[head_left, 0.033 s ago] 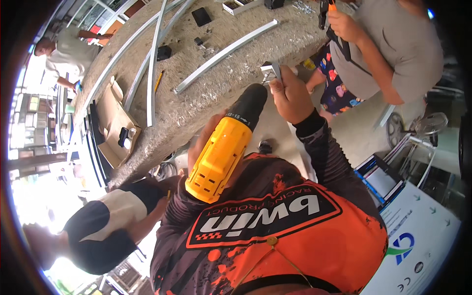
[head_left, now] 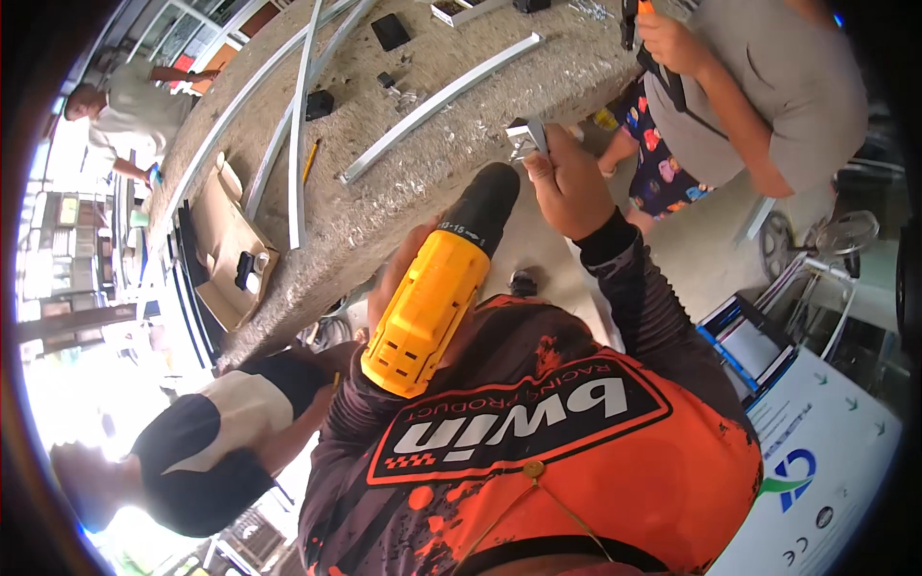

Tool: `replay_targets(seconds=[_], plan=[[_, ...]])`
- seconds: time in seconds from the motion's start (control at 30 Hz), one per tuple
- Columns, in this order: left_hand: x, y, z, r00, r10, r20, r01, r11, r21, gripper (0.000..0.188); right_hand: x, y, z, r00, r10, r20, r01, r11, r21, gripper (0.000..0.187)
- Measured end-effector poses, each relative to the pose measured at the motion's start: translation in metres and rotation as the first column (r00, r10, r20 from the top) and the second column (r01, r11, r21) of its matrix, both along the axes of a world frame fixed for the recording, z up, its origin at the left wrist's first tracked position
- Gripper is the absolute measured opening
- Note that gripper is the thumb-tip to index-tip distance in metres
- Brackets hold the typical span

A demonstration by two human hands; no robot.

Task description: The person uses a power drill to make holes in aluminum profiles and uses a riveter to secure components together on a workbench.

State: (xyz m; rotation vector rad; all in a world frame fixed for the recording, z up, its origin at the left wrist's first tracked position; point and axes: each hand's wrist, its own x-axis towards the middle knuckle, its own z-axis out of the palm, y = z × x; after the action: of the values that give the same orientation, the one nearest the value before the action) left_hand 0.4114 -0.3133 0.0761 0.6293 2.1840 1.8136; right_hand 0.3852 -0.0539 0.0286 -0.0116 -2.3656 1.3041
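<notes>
A yellow and black cordless drill (head_left: 429, 305) is in my left hand (head_left: 392, 278), which is mostly hidden behind the drill's body. Its black chuck end points up and to the right, toward my other hand. My right hand (head_left: 569, 192) is closed on a short, bright metal bracket-like piece (head_left: 530, 137), pinched between thumb and fingers. The drill's nose is just below and left of that piece; whether a bit touches it I cannot tell. Both hands are in front of the rough workbench's near edge (head_left: 461, 163).
Several long metal bars (head_left: 442, 108) lie across the bench, with a pencil (head_left: 311, 160), black plastic pieces (head_left: 390, 33) and an opened cardboard box (head_left: 226, 245). A person at right holds an orange and black tool (head_left: 636, 21). Another person (head_left: 221, 437) is at lower left, one (head_left: 144, 101) at far left.
The view has shifted slightly. My hands, the drill and the metal piece keep almost the same positions relative to each other.
</notes>
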Motion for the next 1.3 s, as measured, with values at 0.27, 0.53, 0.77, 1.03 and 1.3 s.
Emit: replay_targets(seconds=[0.27, 0.53, 0.77, 1.03, 1.3], plan=[[0.004, -0.012, -0.034, 0.994, 0.028, 0.108, -0.036, 0.997, 0.073, 0.075, 0.011, 0.004, 0.010, 0.999, 0.037, 0.040, -0.041, 0.993, 0.109, 0.038], [0.000, -0.016, -0.047, 0.999, -0.001, -0.039, 0.001, 1.000, 0.009, 0.064, 0.016, 0.009, 0.020, 0.999, 0.002, 0.037, -0.009, 0.982, 0.186, 0.042], [0.011, -0.002, -0.031, 0.988, 0.067, 0.139, -0.089, 0.983, 0.160, 0.051, 0.016, 0.017, 0.016, 0.999, 0.033, -0.006, -0.031, 0.981, 0.192, 0.040], [0.013, -0.010, -0.027, 0.996, 0.083, -0.034, -0.085, 0.995, -0.048, 0.029, 0.016, 0.021, 0.017, 0.992, 0.066, -0.109, -0.034, 0.961, 0.275, 0.040], [0.009, -0.010, -0.021, 0.984, 0.040, 0.174, -0.062, 0.990, 0.125, 0.050, 0.012, 0.016, 0.013, 0.992, 0.074, -0.100, -0.046, 0.966, 0.255, 0.039]])
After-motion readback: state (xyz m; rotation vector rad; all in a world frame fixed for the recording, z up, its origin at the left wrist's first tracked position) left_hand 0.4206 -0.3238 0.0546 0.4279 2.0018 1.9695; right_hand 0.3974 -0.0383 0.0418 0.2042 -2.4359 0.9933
